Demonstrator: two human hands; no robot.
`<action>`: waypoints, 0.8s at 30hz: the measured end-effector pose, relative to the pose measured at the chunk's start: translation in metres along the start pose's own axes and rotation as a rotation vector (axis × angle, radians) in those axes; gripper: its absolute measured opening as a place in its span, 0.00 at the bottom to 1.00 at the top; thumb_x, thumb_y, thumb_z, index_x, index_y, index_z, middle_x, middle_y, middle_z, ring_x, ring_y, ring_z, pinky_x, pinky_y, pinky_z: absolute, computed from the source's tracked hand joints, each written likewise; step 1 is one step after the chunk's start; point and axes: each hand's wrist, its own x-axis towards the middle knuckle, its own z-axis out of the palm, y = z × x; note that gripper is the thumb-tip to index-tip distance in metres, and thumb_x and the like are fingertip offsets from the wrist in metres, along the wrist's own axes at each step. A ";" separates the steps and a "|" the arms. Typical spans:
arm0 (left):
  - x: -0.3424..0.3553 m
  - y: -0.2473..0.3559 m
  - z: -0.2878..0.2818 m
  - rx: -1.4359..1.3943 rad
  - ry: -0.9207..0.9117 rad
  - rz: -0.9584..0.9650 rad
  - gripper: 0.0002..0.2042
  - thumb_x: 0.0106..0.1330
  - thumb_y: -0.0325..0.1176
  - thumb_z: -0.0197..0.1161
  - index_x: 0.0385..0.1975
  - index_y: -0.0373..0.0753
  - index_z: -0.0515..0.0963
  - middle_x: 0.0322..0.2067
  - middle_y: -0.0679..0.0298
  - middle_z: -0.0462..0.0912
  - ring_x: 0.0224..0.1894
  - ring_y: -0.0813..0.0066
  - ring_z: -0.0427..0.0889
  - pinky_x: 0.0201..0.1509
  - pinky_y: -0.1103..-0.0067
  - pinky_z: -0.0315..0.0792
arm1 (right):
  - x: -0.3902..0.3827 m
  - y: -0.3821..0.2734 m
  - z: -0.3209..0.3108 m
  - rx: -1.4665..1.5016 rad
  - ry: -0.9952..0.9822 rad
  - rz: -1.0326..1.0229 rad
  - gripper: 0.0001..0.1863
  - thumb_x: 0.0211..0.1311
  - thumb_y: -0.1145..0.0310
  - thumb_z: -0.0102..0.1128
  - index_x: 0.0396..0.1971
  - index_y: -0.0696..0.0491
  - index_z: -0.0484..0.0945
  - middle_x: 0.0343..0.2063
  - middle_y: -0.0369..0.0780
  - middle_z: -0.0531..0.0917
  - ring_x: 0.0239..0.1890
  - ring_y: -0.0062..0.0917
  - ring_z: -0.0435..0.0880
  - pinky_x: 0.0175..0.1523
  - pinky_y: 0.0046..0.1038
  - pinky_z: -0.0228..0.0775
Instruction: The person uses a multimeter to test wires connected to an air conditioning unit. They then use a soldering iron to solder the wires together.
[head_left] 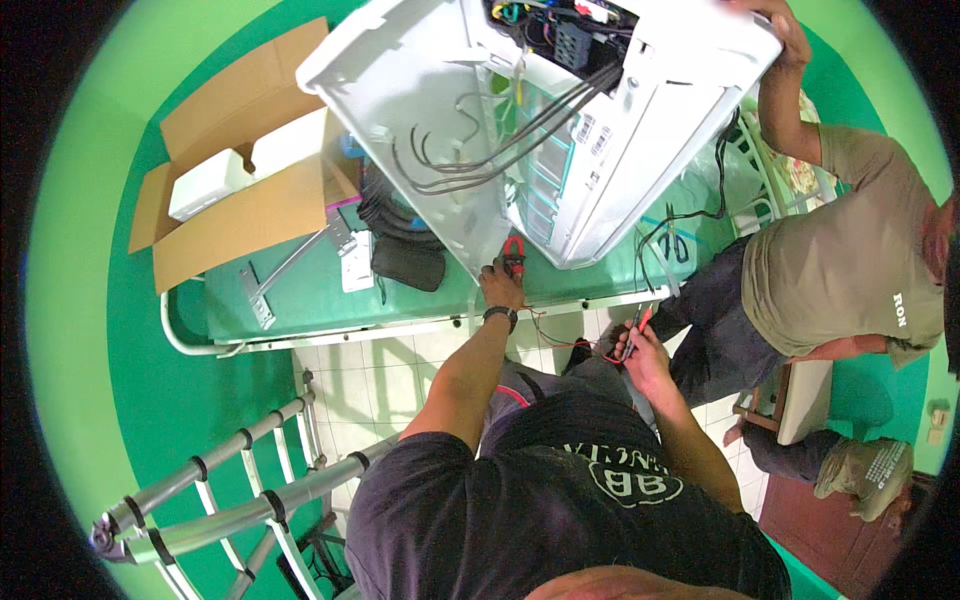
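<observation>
A red-and-dark clamp meter [514,258] is at the near edge of the green-topped bed [230,302], its red clamp end toward twelve o'clock. The left hand [501,287] is over its lower body, fingers bent; whether they grip or merely rest, I cannot tell. At four o'clock from the meter, the right hand [648,355] is closed around slim red and black test probes [643,322], with thin leads [545,336] looping between the two hands.

The meter should be light, stiff and somewhat fragile if dropped, best held by its body below the clamp. The probes look rigid and easy to roll; take them by their insulated handles, behind the tips. The leads are likely limp and quick to snag.

At one o'clock stands an opened white air-conditioner unit [665,130], black cables [470,175] trailing from it toward eleven; a co-worker's hand [785,38] is on its upper corner. At nine lies a black pouch [408,264], with an open cardboard box [245,237] beyond it. A telescopic ladder [230,500] is at eight.
</observation>
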 end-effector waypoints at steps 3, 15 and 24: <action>-0.021 0.040 -0.071 -0.273 0.172 0.270 0.29 0.59 0.32 0.68 0.61 0.36 0.69 0.53 0.46 0.68 0.54 0.46 0.70 0.60 0.61 0.68 | 0.001 -0.008 0.015 -0.023 -0.074 -0.028 0.11 0.73 0.68 0.50 0.49 0.54 0.75 0.30 0.36 0.77 0.31 0.24 0.77 0.37 0.29 0.71; 0.028 0.161 -0.364 -0.137 0.160 0.726 0.13 0.63 0.27 0.61 0.47 0.34 0.76 0.40 0.54 0.80 0.44 0.51 0.78 0.49 0.65 0.72 | -0.031 -0.044 0.112 -0.379 -0.352 -0.262 0.17 0.69 0.65 0.59 0.53 0.56 0.75 0.27 0.29 0.71 0.25 0.14 0.67 0.32 0.20 0.62; -0.030 0.199 -0.289 -1.077 -0.502 0.386 0.10 0.76 0.38 0.55 0.42 0.36 0.75 0.34 0.67 0.79 0.34 0.79 0.74 0.38 0.80 0.69 | -0.061 -0.096 0.160 -0.126 -0.325 -0.458 0.20 0.70 0.68 0.60 0.59 0.53 0.71 0.28 0.27 0.68 0.28 0.12 0.64 0.32 0.19 0.60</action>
